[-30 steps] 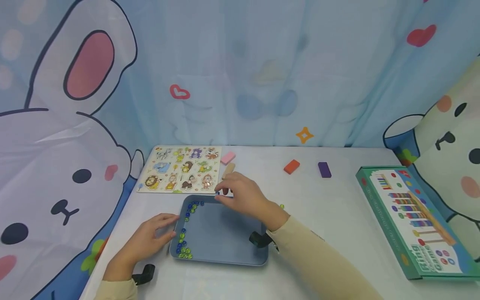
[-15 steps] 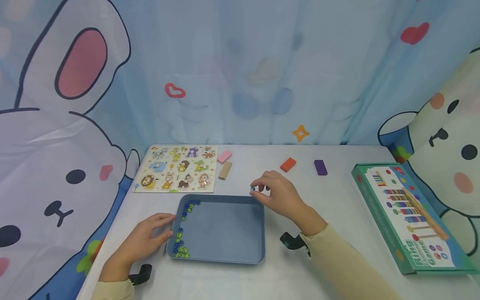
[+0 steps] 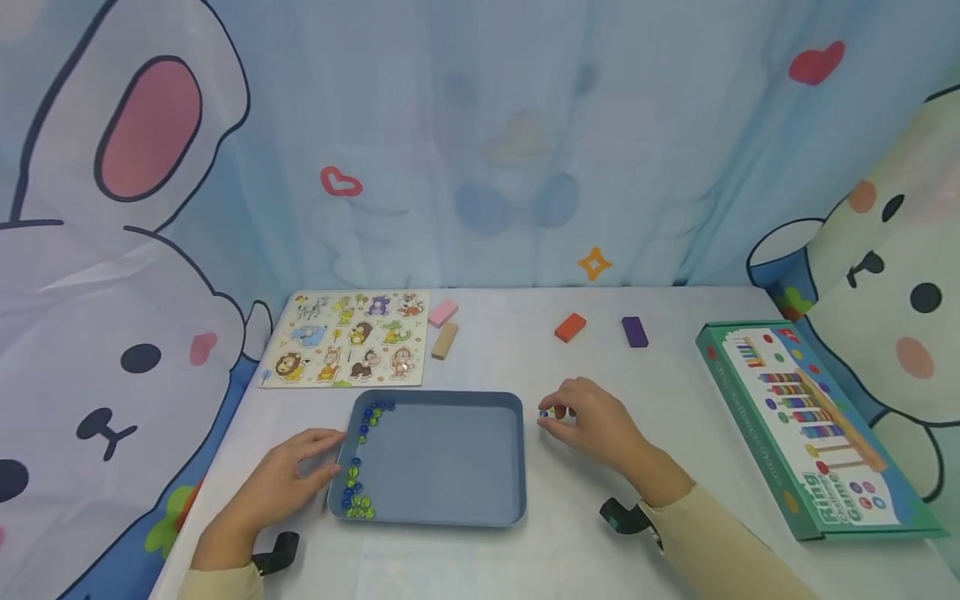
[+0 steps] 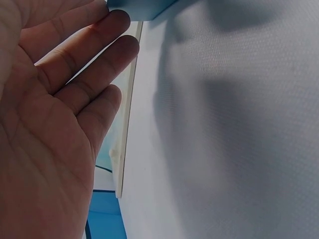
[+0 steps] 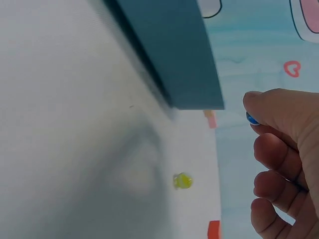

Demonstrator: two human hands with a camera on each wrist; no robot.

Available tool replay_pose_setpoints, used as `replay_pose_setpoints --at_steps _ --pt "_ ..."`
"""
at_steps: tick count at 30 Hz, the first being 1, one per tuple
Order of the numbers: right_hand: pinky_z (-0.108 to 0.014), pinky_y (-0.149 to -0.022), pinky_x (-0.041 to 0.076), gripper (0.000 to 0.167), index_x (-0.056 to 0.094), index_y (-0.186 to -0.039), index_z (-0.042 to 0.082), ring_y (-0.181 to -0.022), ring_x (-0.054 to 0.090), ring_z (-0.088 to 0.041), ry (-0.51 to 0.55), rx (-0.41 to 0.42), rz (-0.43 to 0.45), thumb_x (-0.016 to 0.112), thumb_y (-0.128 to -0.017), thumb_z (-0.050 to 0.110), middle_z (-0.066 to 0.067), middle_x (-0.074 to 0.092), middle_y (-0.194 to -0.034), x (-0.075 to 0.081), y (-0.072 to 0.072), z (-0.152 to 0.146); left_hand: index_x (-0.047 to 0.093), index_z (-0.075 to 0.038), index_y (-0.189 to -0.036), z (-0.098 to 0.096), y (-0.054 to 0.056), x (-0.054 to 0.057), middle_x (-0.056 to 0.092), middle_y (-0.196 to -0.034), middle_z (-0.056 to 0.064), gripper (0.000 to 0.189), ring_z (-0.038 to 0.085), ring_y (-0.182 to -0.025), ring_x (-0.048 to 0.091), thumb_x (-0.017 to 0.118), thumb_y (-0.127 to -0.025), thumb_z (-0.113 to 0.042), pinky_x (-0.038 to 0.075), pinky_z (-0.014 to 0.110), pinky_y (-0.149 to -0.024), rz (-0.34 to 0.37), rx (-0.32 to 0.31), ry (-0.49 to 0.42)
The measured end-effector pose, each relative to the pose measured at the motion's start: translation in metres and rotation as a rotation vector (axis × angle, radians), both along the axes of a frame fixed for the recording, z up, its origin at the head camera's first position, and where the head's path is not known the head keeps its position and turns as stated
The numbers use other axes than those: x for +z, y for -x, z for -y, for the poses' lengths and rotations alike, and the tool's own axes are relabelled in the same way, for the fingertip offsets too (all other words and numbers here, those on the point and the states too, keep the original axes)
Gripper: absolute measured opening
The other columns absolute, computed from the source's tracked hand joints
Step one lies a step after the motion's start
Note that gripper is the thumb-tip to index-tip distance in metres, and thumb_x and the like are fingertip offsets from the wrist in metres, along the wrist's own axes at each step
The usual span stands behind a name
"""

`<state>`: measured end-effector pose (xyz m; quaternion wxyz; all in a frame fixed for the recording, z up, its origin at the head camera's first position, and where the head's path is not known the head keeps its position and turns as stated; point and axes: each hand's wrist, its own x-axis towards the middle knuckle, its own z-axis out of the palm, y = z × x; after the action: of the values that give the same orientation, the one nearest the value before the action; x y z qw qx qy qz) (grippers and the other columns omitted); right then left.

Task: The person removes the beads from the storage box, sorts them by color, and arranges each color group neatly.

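Note:
A blue-grey tray (image 3: 442, 458) holds several blue and yellow-green marbles (image 3: 360, 504) along its left wall and upper left corner. My left hand (image 3: 281, 483) rests at the tray's left rim, fingers nearly straight, as the left wrist view of the open palm (image 4: 50, 124) also shows. Just right of the tray, my right hand (image 3: 596, 421) pinches a blue marble (image 5: 252, 118) between thumb and index finger, over the table. The other fingers (image 5: 279, 191) of that hand are curled loosely. A yellow-green marble (image 5: 183, 180) lies on the table near it, partly hidden by the hand in the head view.
An animal picture board (image 3: 345, 340) lies behind the tray. Near it are pink (image 3: 443, 312) and tan blocks (image 3: 445, 341); orange (image 3: 570, 327) and purple blocks (image 3: 634, 332) lie further right. A green toy box (image 3: 817, 433) stands at the right, before a cartoon curtain (image 3: 510, 150).
My right hand has moved right and then nearer, from above the tray's far edge to beside its right wall, still pinching the blue marble. My left hand stays at the left rim.

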<state>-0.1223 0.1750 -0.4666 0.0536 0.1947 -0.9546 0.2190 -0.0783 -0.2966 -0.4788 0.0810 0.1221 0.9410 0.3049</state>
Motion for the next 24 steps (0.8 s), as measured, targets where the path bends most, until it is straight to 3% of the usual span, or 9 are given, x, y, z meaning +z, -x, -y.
replay_pose_setpoints --at_steps 4,11,24 --pt "-0.017 -0.058 0.044 0.016 0.081 -0.096 0.02 -0.077 0.05 -0.009 0.007 0.001 0.014 0.09 -0.083 0.023 0.008 0.06 -0.077 -0.007 -0.008 -0.007 0.064 -0.014 -0.145 0.0 -0.002 -0.001 0.064 -0.145 0.005 0.051 0.04 -0.141 0.055 0.077 -0.097 -0.024 0.048 0.061 -0.115 -0.011 -0.008 -0.002" --pt "-0.018 -0.063 0.048 0.015 0.08 -0.095 0.022 -0.079 0.049 -0.006 -0.035 -0.008 0.079 0.089 -0.083 0.023 0.013 0.057 -0.078 -0.021 -0.02 -0.015 0.064 -0.013 -0.144 -0.001 -0.002 0.0 0.065 -0.144 0.005 0.051 0.04 -0.14 0.056 0.077 -0.096 -0.021 0.049 0.061 -0.114 -0.02 -0.011 -0.016" --pt "-0.016 -0.061 0.042 0.017 0.078 -0.093 0.025 -0.075 0.044 -0.001 -0.095 0.02 0.124 0.09 -0.082 0.029 0.018 0.05 -0.076 -0.038 -0.03 -0.022 0.064 -0.012 -0.145 -0.001 -0.003 0.001 0.065 -0.144 0.005 0.051 0.04 -0.14 0.056 0.077 -0.096 -0.02 0.049 0.062 -0.114 -0.021 -0.01 -0.02"
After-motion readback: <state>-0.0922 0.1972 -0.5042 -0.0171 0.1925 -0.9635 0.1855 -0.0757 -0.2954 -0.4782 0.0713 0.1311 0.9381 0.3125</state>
